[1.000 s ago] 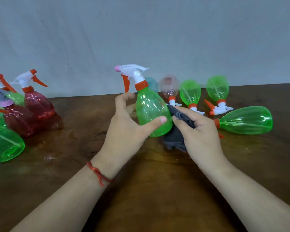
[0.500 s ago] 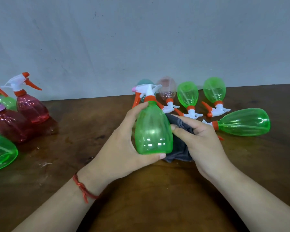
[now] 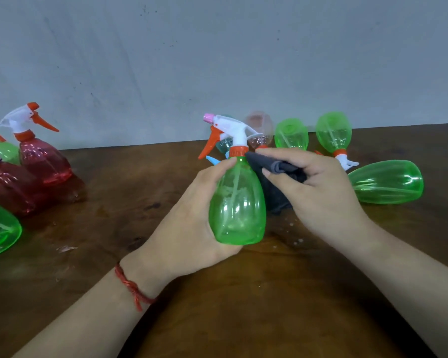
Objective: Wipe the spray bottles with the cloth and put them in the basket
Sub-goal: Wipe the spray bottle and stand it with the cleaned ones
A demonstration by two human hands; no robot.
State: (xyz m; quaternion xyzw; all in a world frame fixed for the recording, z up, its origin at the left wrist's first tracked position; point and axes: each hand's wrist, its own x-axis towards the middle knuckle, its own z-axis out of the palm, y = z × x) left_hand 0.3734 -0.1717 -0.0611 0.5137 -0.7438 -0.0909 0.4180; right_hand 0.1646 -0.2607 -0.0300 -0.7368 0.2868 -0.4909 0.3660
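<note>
Cloth (image 3: 274, 167) is now raised to the neck of green bottle (image 3: 237, 202), pinched by right hand (image 3: 318, 187) fingers; left hand (image 3: 192, 220) fingers are curled round the wet body, so slippage is risked.

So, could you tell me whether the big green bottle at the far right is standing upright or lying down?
Lying down: the green bottle rests on its side on the table.
</note>
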